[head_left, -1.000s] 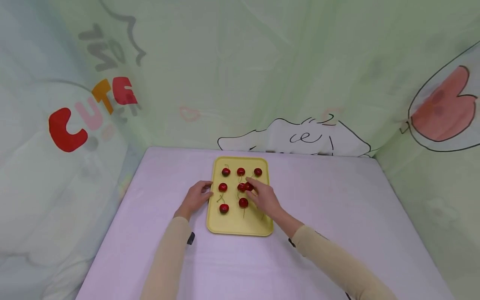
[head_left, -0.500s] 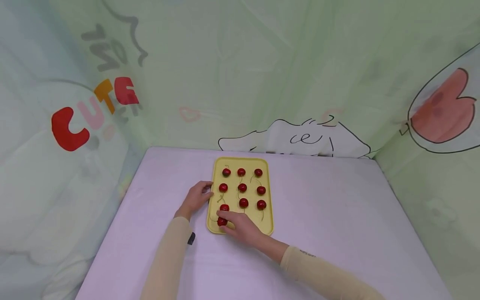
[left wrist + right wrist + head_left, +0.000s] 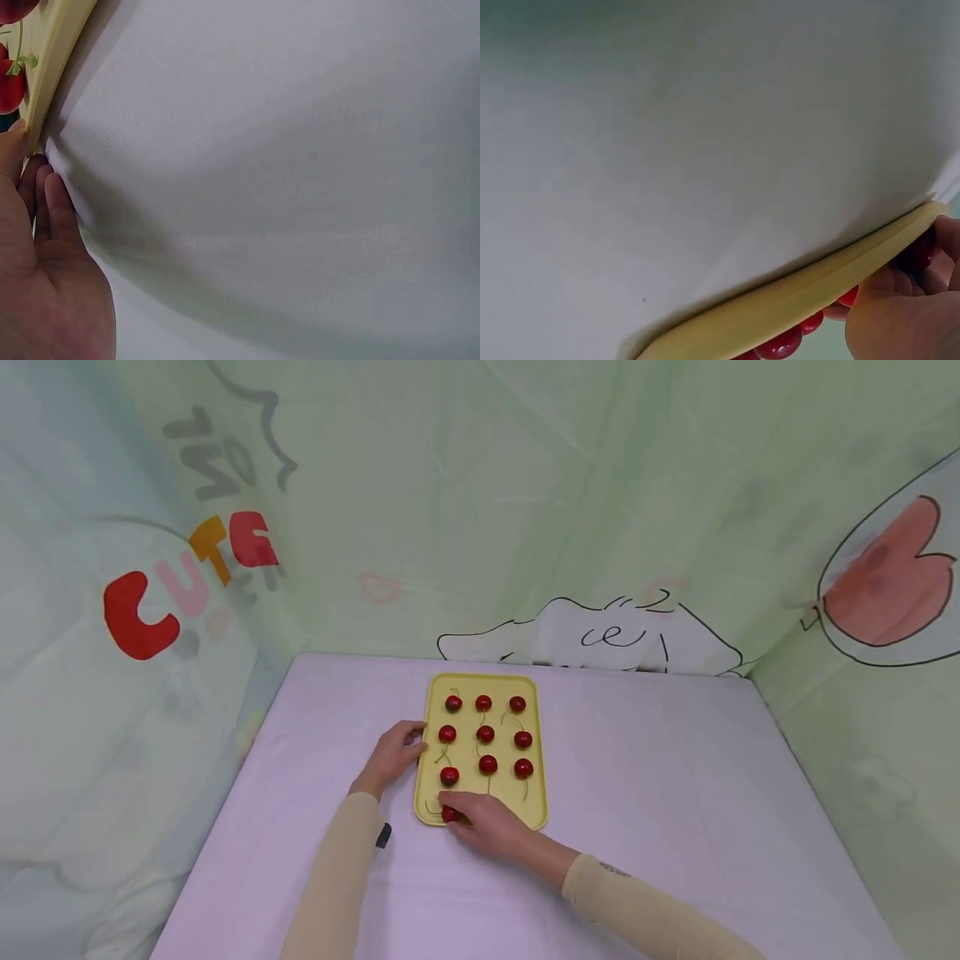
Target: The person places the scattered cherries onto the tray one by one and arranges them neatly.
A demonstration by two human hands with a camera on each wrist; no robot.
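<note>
Along the left rim of the yellow tray, the fingertips and thumb of my left hand hold its edge. The left wrist view shows these fingertips right at the rim. My right hand pinches a red cherry low over the tray's near left corner, its thin stem pointing left. Fingers partly cover this cherry. Just beyond it lies another cherry. Several more stemmed cherries, such as the middle one, sit in rows on the tray. In the right wrist view, the pinched cherry shows dark between the fingers.
A pale lilac cloth covers the table around the tray. Behind the table hangs a pale green printed curtain, with similar fabric at both sides. The tray has a low raised rim.
My right hand has gone from the tray's right side to its near left corner, leaving a cherry in the right column. It now lowers another cherry there. My left hand stays at the rim.
</note>
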